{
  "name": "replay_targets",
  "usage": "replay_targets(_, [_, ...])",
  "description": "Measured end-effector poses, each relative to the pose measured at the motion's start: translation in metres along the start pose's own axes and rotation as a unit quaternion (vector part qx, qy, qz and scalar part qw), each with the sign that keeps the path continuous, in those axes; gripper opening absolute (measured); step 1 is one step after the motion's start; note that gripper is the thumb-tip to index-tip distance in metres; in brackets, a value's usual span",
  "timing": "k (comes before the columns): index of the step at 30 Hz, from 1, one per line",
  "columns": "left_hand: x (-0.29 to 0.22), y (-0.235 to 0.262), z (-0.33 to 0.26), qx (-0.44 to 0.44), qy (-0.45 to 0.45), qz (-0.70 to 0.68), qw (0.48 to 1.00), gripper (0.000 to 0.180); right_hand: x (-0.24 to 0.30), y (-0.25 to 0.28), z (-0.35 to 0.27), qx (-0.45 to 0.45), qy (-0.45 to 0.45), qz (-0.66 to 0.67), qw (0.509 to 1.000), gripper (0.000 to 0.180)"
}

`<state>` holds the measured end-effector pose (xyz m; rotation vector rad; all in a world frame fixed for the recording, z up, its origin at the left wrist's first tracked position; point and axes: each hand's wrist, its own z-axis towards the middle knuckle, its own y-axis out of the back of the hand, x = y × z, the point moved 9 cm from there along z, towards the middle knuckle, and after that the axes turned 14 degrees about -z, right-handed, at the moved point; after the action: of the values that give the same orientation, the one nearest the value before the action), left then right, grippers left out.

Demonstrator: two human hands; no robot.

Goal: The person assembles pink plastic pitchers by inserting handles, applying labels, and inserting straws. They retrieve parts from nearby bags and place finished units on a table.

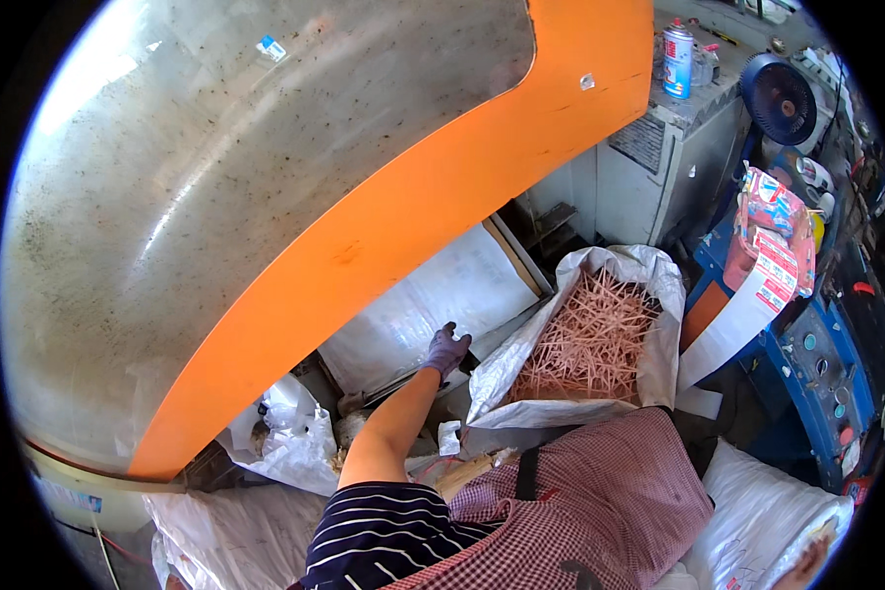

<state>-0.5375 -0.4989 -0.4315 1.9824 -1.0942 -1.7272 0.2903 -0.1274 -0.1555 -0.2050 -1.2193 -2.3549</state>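
My left hand [447, 352], in a purple-grey glove with dark fingertips, reaches out under the orange edge of a large machine cover [364, 231]. Its fingers are partly spread and nothing shows in them. It is at the near edge of a flat stack covered in whitish plastic film [423, 295]; whether it touches the film I cannot tell. To the right of the hand stands an open white woven sack [506, 383] holding thin pink strips [590, 344]. My right hand does not show; a blurred skin-coloured patch [806, 562] is at the lower right rim.
The cover's scratched clear panel [265, 147] fills the upper left. White plastic bags [290, 433] lie below it. At the right are a grey cabinet [693, 167] with a spray can [677, 59], a black fan [779, 98], blue machinery [806, 383] and another white sack [767, 501].
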Motion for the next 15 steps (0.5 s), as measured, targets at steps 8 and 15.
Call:
replay_targets(8, [0.046, 0.023, 0.036, -0.033, -0.073, 0.209, 0.975, 0.074, 0.214, -0.08, -0.051, 0.327, 0.088, 0.038, 0.94, 0.004])
replay_targets(15, [0.119, 0.108, 0.017, -0.081, 0.108, 0.239, 0.962, 0.069, 0.232, -0.107, -0.085, 0.465, 0.033, 0.143, 0.873, 0.007])
